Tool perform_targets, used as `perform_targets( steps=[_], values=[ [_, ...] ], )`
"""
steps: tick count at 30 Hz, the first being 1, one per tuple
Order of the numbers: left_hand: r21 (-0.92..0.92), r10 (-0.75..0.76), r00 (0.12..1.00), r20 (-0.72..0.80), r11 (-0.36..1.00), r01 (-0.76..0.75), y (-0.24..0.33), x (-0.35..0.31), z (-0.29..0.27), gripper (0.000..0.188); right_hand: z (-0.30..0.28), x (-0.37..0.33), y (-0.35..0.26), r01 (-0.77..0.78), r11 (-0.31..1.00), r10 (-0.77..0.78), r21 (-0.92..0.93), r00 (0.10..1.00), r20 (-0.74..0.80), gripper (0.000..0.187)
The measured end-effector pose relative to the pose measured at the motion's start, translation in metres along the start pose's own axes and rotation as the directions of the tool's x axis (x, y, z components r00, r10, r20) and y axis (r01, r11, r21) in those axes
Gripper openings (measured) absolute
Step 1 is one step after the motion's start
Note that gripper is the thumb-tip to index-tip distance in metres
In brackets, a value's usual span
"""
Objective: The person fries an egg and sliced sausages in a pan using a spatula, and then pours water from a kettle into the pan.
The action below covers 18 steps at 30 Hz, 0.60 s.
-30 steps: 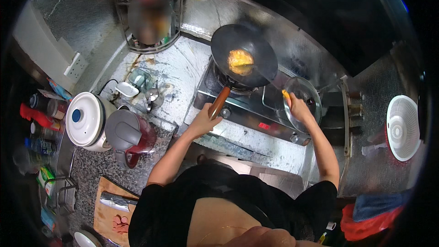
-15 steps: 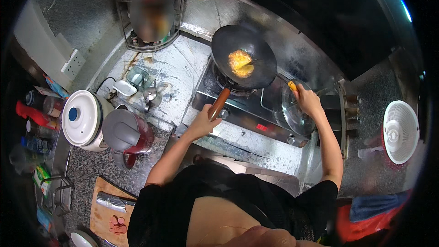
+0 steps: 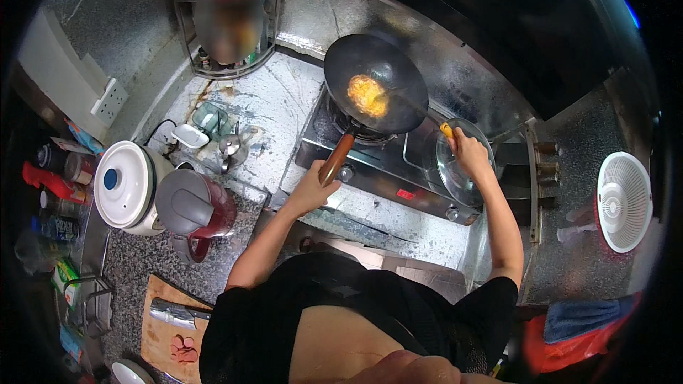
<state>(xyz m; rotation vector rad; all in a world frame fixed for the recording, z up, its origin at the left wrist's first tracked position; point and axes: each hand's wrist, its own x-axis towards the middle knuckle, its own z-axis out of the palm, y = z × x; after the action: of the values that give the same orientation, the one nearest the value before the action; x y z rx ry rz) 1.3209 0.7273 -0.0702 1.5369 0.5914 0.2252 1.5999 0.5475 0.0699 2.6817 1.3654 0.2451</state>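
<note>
A dark wok (image 3: pixel 377 64) stands on the left burner of the gas stove (image 3: pixel 370 174), tipped a little. My left hand (image 3: pixel 313 188) is closed round its brown wooden handle (image 3: pixel 336 159). In my right hand (image 3: pixel 470 152) is the yellow handle of a spatula (image 3: pixel 447 129), whose shaft reaches over the wok's right rim. Its blade lies at a golden, egg-like piece of food (image 3: pixel 366 94) in the wok, partly blending with it. A glass lid (image 3: pixel 462 181) lies on the stove's right side, below my right hand.
On the left stand a white lidded cooker (image 3: pixel 126 185) and a red jug with a grey lid (image 3: pixel 186 203). A cutting board (image 3: pixel 158 338) holds a knife (image 3: pixel 174 313) and sliced sausage (image 3: pixel 183 348). A wire rack (image 3: pixel 186 35) fills the back corner; a white colander (image 3: pixel 624 201) is at far right.
The spatula and my right hand have shifted slightly left and down. The food now looks flatter and rounder, with the blade at its lower right edge. My left hand keeps its hold.
</note>
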Motion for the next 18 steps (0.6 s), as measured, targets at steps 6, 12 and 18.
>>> perform_targets(
  steps=[6,12,18],
  values=[
    [0.015,0.010,1.000,-0.017,1.000,-0.010,0.000,-0.001,0.001,0.051,-0.019,-0.021,0.000,-0.011,1.000,0.011,-0.009,1.000,0.026,0.027],
    [-0.031,-0.027,1.000,-0.008,0.999,0.027,0.007,-0.004,0.000,0.051,-0.012,-0.031,0.004,0.025,0.996,-0.021,-0.087,0.998,0.054,0.025],
    [-0.031,0.001,1.000,-0.023,1.000,-0.001,-0.003,-0.001,0.003,0.048,-0.032,-0.023,0.005,0.053,0.995,-0.055,-0.088,0.998,-0.021,0.026]
  ],
)
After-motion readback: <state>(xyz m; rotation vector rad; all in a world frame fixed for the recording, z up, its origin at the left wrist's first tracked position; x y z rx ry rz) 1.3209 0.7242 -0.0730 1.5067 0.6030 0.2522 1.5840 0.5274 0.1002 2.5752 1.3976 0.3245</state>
